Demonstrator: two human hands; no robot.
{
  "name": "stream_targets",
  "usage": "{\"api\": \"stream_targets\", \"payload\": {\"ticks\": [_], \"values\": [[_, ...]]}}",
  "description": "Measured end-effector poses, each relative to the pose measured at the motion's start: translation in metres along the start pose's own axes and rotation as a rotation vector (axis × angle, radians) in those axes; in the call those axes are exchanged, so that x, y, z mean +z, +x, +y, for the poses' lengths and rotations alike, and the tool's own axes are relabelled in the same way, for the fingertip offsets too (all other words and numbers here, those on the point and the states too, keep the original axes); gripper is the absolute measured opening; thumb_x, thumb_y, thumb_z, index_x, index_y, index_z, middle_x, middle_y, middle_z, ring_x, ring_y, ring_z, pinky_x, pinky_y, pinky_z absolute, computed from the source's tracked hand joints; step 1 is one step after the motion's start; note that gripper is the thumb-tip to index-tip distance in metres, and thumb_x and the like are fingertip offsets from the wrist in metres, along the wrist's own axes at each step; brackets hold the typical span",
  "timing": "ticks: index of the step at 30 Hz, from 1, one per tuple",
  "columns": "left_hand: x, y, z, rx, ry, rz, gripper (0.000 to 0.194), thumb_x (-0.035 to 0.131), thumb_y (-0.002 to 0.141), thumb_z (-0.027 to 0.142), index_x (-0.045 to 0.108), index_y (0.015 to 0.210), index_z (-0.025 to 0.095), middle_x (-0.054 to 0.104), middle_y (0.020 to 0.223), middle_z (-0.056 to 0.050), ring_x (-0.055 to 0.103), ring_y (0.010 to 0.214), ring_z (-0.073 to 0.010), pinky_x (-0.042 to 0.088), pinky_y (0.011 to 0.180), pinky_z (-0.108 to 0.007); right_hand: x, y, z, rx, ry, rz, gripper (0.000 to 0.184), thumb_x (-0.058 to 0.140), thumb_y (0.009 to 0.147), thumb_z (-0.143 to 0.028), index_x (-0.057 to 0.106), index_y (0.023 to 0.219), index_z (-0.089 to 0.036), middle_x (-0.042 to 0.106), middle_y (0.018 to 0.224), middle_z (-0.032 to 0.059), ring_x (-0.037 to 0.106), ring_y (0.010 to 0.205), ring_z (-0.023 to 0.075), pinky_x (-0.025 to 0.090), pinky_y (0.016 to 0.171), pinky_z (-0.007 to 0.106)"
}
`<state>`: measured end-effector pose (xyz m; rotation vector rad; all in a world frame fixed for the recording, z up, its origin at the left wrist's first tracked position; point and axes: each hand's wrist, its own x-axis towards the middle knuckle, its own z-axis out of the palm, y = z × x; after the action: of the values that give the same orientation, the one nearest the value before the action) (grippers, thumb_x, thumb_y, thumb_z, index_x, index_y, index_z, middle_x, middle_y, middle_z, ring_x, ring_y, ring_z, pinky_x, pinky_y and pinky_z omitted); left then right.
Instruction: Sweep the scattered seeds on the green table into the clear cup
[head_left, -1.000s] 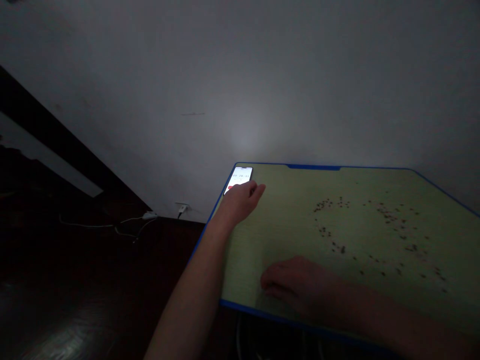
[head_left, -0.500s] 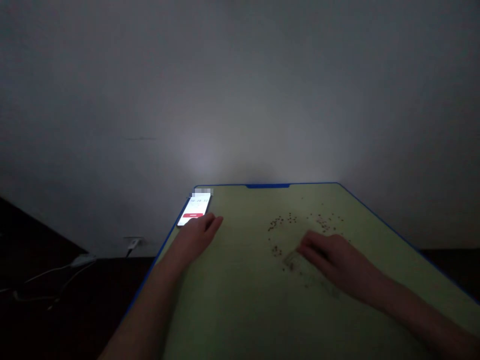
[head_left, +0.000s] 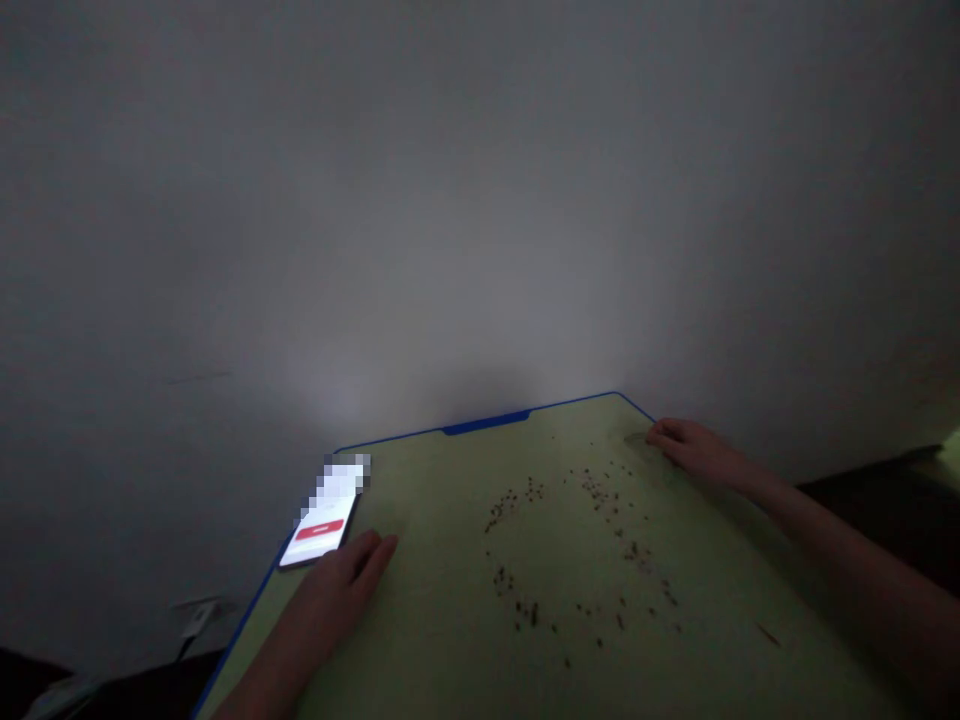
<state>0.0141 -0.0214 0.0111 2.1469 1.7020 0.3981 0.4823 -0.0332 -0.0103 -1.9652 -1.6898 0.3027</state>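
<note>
A lit smartphone point(head_left: 319, 530) with a red button on its screen lies along the left edge of the pale green tabletop point(head_left: 442, 600). Just below the phone's lower right corner rests my left hand point(head_left: 341, 580), its fingers curled in and nothing seen in them. My right hand point(head_left: 690, 450) is by the far right corner, with thumb and fingertips pinched together. Something faint shows at its fingertips, too dim to name. Between the hands, small dark bits point(head_left: 529, 610) lie scattered in a rough ring.
Blue edging point(head_left: 487, 422) borders the table, which stands close to a grey wall point(head_left: 480, 230). A thin brown sliver point(head_left: 767, 634) lies on the right part of the top. At lower left, a white plug point(head_left: 201, 615) with a dark cord sits at the wall. The light is dim.
My right hand has gone from the near edge, across the scattered bits, to the far right corner. My left hand stays near the phone. The camera view has shifted and tilted.
</note>
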Motion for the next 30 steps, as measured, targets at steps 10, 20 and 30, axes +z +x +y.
{"api": "stream_targets", "payload": {"ticks": [10,20,30], "values": [[0.004,0.004,-0.009,-0.058,0.031,-0.065,0.039,0.031,0.085,0.053,0.055,0.075,0.023,0.067,0.08,-0.002,0.061,0.081,-0.0226,0.044,0.073,-0.03,0.027,0.058,-0.009,0.016,-0.114,-0.055,0.023,0.048,0.087,-0.024,0.068,0.088,-0.014,0.07,0.092,0.0123,0.063,0.084,0.0219,0.043,0.072,0.028],[0.004,0.002,-0.004,-0.076,0.034,-0.055,0.041,0.032,0.084,0.055,0.055,0.074,0.023,0.067,0.078,-0.002,0.061,0.08,-0.022,0.044,0.072,-0.03,0.062,0.092,-0.062,-0.098,-0.201,-0.196,0.029,0.054,0.091,-0.032,0.055,0.117,-0.018,0.057,0.118,0.008,0.06,0.096,0.0203,0.051,0.08,0.041],[0.002,-0.001,0.002,-0.05,0.024,-0.061,0.042,0.031,0.085,0.053,0.057,0.075,0.022,0.065,0.075,-0.003,0.06,0.074,-0.021,0.041,0.067,-0.03,0.085,0.045,-0.131,-0.521,-0.104,-0.339,0.019,0.054,0.084,-0.025,0.071,0.088,-0.017,0.071,0.083,0.0052,0.062,0.075,0.0163,0.043,0.067,0.025]]}}
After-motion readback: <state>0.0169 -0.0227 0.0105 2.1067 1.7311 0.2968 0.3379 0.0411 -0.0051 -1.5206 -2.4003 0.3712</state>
